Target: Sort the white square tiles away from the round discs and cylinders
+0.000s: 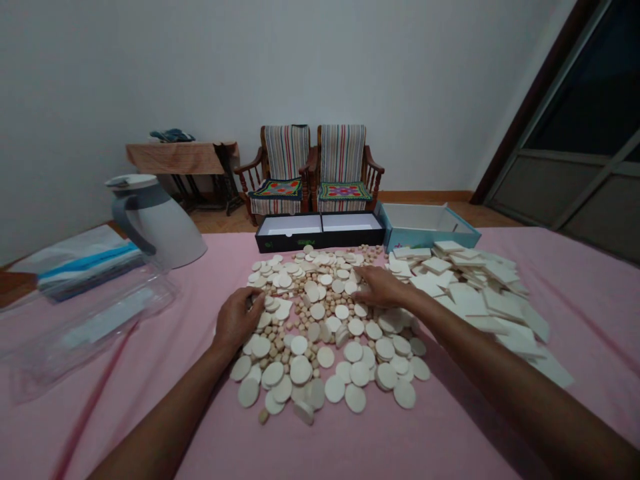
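A wide heap of pale round wooden discs [301, 370] is spread over the pink cloth, with many small wooden cubes or beads [278, 343] mixed in. At the heap's left edge is my left hand [239, 319], its fingers curled and the thumb bent towards them. Whatever may be between those fingertips is hidden. My right hand [381, 288] reaches in from the right, its palm low over the discs. Its forefinger and thumb are spread apart, with the tips at the pieces. Pale square tiles [467, 298] are piled beneath and beyond my right forearm.
Behind the heap stand a black two-part box [320, 239] and a light blue box [430, 237]. On the left are a white and grey jug [165, 227], a clear plastic tray [100, 327] and a blue-white packet [93, 267]. Two wooden armchairs [343, 157] stand beyond the table.
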`<state>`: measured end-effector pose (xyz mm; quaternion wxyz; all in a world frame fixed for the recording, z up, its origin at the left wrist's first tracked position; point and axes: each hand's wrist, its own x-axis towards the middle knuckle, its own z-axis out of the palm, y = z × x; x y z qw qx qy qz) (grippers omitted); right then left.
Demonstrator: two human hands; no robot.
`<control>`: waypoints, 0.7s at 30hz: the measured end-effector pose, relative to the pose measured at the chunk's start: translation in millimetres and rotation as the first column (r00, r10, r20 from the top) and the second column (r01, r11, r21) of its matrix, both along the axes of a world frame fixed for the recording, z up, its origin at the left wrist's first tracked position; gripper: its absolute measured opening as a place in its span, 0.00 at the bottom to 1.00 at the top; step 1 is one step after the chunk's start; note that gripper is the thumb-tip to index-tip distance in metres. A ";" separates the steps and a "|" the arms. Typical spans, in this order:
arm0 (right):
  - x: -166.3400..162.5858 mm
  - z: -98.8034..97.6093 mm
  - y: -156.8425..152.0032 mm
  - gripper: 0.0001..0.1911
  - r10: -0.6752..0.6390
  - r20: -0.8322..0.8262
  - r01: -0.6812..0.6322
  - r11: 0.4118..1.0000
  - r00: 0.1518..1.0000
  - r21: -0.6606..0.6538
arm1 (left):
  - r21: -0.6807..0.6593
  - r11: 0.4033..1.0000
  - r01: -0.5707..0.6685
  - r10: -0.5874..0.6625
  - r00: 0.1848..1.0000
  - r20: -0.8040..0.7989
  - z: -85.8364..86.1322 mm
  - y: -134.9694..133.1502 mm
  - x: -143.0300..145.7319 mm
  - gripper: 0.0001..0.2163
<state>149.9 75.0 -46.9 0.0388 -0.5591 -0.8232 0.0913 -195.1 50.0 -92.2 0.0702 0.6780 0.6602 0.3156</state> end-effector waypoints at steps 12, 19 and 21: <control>-27.1 -8.1 -21.2 0.30 0.049 -0.160 -0.040 0.998 0.986 0.057 | 0.016 0.999 0.032 -0.032 0.999 -0.043 -0.6 1.9 1.1 0.17; 30.2 13.5 -8.9 0.16 -0.439 0.034 0.401 0.848 0.898 0.346 | 0.042 0.998 0.047 -0.045 0.998 -0.045 -0.1 1.1 2.0 0.16; 37.5 13.9 -7.8 0.16 -0.479 0.118 0.420 0.843 0.870 0.336 | 0.048 0.998 0.048 -0.046 0.998 -0.045 0.2 0.5 2.3 0.16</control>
